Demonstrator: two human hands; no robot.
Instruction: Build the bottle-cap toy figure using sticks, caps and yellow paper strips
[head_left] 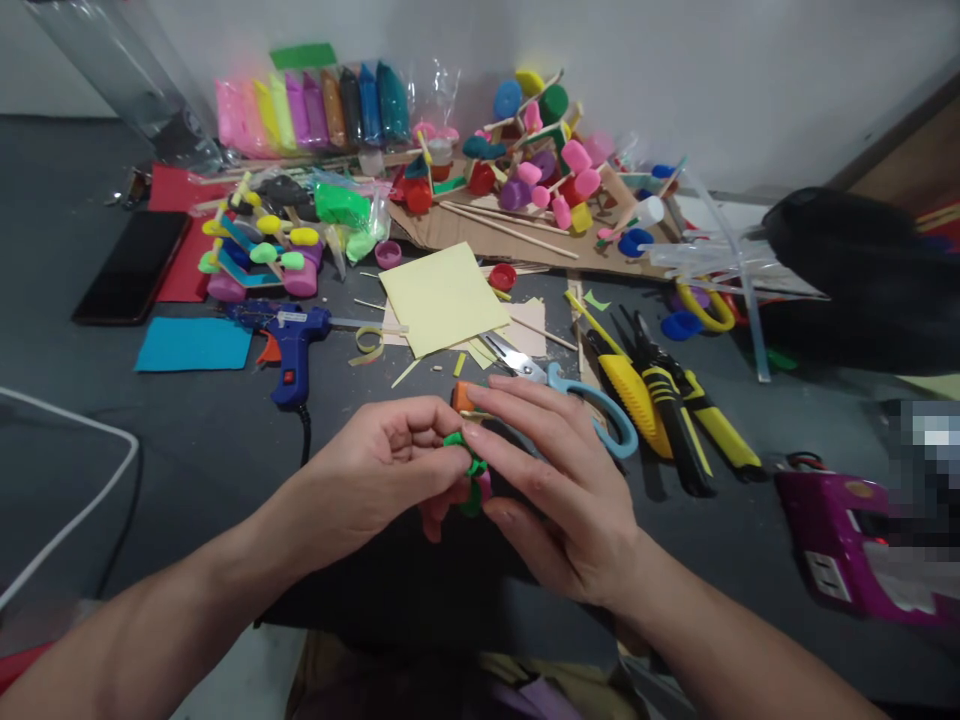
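Observation:
In front of me, my left hand is closed, its thumb and fingers pinching a small green and pink craft piece. Much of that piece is hidden by the fingers. My right hand comes in from the other side with fingers stretched out and thumb apart. Its fingertips are at the piece. An orange block with a thin stick shows just beyond the fingertips; whether it joins the green piece, I cannot tell. Behind my right hand lie scissors with light blue handles.
A blue glue gun lies left, its cord running toward me. Yellow paper is in the middle. A yellow cutter and pliers lie right, near a purple box. Small craft models and clay packs line the back.

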